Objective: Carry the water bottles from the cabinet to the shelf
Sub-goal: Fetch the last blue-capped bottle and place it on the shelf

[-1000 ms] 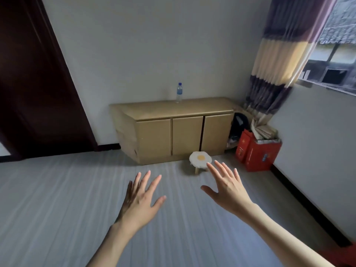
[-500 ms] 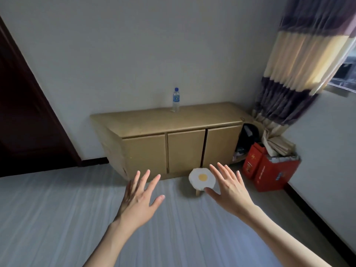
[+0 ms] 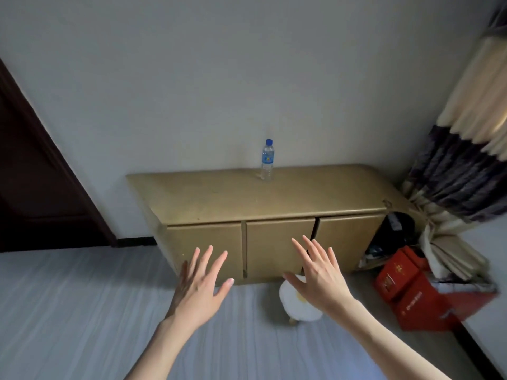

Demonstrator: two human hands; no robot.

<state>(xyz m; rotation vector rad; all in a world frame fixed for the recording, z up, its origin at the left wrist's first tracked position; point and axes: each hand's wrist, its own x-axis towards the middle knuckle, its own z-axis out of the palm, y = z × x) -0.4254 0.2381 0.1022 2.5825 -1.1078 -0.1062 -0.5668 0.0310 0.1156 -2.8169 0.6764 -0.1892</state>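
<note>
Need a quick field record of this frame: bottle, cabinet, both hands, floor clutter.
bottle: one water bottle, blue cap, upright on the cabinet top near the wall
cabinet: tan cabinet, three front doors, all shut
left hand: open, fingers spread, empty, in front of the left door
right hand: open, empty, over the small stool
stool: white top with yellow centre, on the floor
red boxes: on the floor right of the cabinet, under the curtain
shelf: not in view

A small round white stool [image 3: 300, 305] with a yellow centre is seen on the grey floor [image 3: 68, 311], red boxes [image 3: 411, 292] are stacked in the right corner beneath a striped curtain [image 3: 466, 149], and a dark door [image 3: 35, 171] is set at the left.
</note>
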